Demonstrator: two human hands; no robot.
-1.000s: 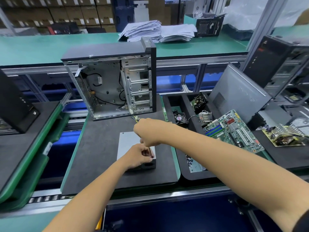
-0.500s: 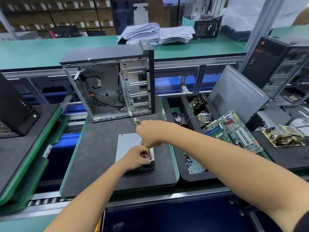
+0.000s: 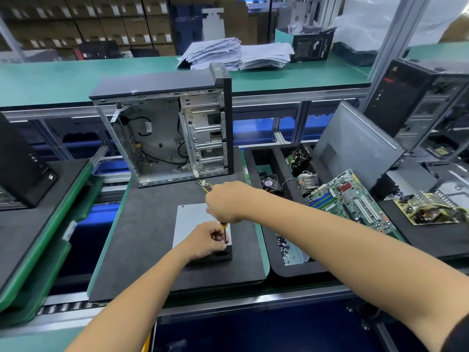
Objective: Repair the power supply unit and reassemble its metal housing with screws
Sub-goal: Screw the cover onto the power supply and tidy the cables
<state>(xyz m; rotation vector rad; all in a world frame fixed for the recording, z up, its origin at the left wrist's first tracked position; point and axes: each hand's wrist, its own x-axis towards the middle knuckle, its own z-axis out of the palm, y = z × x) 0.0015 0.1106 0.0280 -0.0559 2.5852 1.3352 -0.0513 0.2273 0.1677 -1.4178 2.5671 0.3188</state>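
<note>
Head view, workbench station. Power supply unit (image 3: 194, 219): flat grey sheet-metal box, smooth top, dark front face with cut-outs, lying on a black foam mat (image 3: 152, 237) in front of an open computer case (image 3: 167, 133) of bare stamped steel with black plastic top and front.

Right hand (image 3: 224, 203): arm reaching in from the right, fingers curled round the yellow handle of a screwdriver (image 3: 224, 231), thin dark shaft upright, tip at the unit's near right corner. Left hand (image 3: 206, 241): arm from below, fingertips pinching the shaft near the tip; any screw there is too small to see.

Black foam tray (image 3: 274, 250), right of the mat, in compartments: small dark screws (image 3: 283, 246) on a pale plate nearest; a fan (image 3: 270, 182) and a heatsink farther back. Green motherboard (image 3: 347, 199) rests tilted on the tray's right edge.
</note>
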